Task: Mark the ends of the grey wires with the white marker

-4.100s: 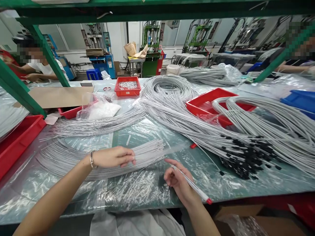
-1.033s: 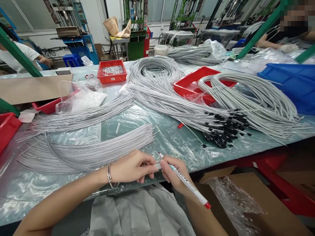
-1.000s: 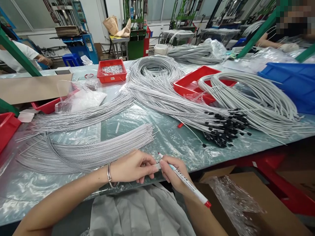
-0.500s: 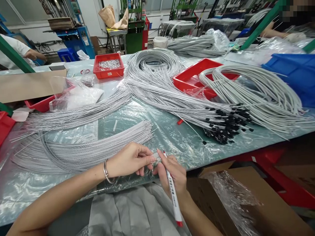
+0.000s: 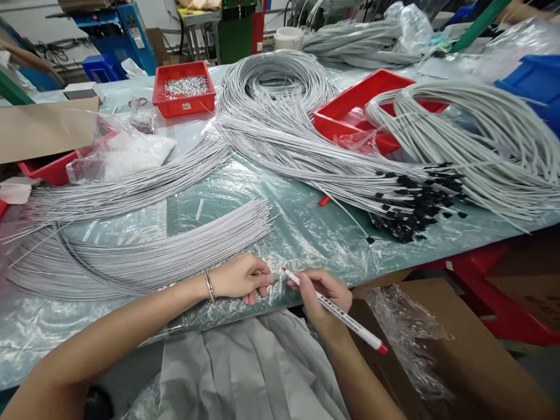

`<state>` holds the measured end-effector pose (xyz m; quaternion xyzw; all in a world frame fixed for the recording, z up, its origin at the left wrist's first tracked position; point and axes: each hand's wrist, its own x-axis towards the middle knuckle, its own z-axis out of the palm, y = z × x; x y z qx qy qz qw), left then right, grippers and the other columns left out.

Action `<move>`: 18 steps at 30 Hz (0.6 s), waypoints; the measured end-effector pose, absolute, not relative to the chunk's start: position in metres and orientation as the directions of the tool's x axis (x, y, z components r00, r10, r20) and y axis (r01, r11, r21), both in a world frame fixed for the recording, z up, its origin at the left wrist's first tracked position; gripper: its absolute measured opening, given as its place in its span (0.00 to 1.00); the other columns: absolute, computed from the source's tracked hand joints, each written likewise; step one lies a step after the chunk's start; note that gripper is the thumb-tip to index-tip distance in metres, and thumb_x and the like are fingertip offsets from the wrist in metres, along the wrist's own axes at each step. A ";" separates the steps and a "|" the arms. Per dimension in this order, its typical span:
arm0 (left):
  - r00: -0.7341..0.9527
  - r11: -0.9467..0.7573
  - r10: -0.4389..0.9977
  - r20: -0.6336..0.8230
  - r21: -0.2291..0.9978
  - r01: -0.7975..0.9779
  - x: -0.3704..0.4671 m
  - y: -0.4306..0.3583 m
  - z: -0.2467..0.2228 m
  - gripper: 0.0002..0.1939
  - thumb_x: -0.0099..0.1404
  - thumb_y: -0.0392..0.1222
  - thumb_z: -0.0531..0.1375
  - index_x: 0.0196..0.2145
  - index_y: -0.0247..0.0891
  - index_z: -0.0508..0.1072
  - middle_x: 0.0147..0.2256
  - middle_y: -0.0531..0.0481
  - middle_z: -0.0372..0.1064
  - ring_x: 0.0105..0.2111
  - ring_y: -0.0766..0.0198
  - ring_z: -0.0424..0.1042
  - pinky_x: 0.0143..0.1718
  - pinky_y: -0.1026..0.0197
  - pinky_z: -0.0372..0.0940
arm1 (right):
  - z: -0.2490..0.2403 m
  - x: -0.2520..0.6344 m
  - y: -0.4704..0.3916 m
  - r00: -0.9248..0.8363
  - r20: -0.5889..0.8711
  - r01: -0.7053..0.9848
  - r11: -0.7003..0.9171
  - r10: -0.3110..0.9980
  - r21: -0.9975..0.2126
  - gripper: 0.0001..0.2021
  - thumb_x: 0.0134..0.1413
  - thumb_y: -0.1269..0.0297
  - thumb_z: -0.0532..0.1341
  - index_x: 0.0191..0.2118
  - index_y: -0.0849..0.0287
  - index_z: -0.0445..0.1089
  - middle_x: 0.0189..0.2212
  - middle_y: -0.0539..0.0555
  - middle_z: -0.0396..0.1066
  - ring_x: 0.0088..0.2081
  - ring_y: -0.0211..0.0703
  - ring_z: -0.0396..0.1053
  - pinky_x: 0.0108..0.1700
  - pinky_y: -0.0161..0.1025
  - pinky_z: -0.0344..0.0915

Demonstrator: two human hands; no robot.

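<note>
My right hand is closed round a white marker pen with a red end, its red tip pointing left toward my other hand. Near the table's front edge, my left hand is closed in a pinch. What sits at its fingertips is too small to make out. Just beyond that hand lies a fanned bundle of thin grey cables. A small white strip rests on the plastic-covered table. Farther right is a small red piece, apart from both hands.
Coiled grey cables with black ends spread across the table. A thicker cable coil lies right of a red tray. Another red tray holds small metal parts. Cardboard boxes stand below the right edge.
My hands have moved apart, the right one drawing to the right with the marker, which now lies more slanted. The view has tipped downward.
</note>
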<state>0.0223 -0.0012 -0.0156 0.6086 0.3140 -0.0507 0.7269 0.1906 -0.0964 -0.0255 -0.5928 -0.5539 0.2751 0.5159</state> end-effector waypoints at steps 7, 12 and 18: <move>0.797 0.284 0.256 -0.547 0.831 0.479 0.024 0.005 -0.014 0.15 0.65 0.45 0.53 0.27 0.29 0.65 0.28 0.47 0.69 0.19 0.70 0.67 0.18 0.71 0.63 | -0.026 0.187 -0.091 0.152 0.441 0.578 0.282 0.884 -0.765 0.09 0.46 0.82 0.58 0.22 0.64 0.63 0.16 0.49 0.58 0.19 0.31 0.55 0.24 0.34 0.52; 0.796 0.288 0.241 -0.555 0.824 0.487 0.025 0.006 -0.013 0.15 0.65 0.45 0.52 0.29 0.28 0.66 0.27 0.48 0.69 0.18 0.70 0.67 0.17 0.71 0.62 | -0.026 0.186 -0.089 0.118 0.461 0.619 0.298 0.880 -0.727 0.09 0.46 0.83 0.59 0.22 0.64 0.62 0.16 0.49 0.58 0.20 0.31 0.55 0.24 0.34 0.52; 0.793 0.296 0.235 -0.562 0.818 0.493 0.025 0.005 -0.014 0.13 0.65 0.43 0.52 0.30 0.29 0.66 0.28 0.48 0.69 0.18 0.71 0.67 0.16 0.72 0.62 | -0.024 0.186 -0.088 0.071 0.484 0.662 0.322 0.872 -0.677 0.10 0.45 0.83 0.58 0.21 0.64 0.61 0.15 0.49 0.58 0.19 0.30 0.54 0.24 0.33 0.52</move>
